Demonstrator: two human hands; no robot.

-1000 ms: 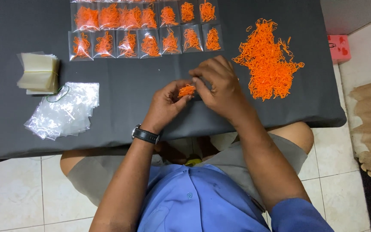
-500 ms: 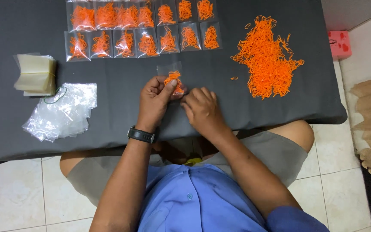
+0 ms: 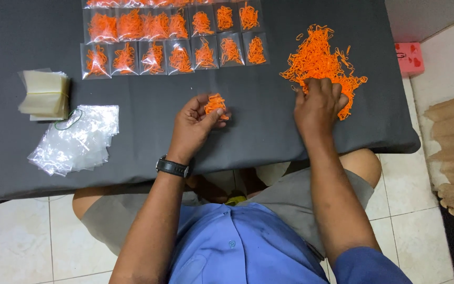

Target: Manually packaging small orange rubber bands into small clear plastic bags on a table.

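At the left of the frame, a banded stack of pale square packets [image 3: 44, 93] lies on the dark tabletop [image 3: 17, 42], with a loose heap of clear empty bags [image 3: 74, 138] just below it. Along the upper edge, rows of small clear bags filled with orange bands [image 3: 174, 37] sit side by side. At centre, the left hand [image 3: 193, 126] pinches a small filled bag of orange bands [image 3: 216, 104] between thumb and fingers. Right of it, the right hand [image 3: 316, 108] rests with fingers spread on the loose orange pile [image 3: 319, 58]. A pink box [image 3: 410, 58] stands on the floor at far right.
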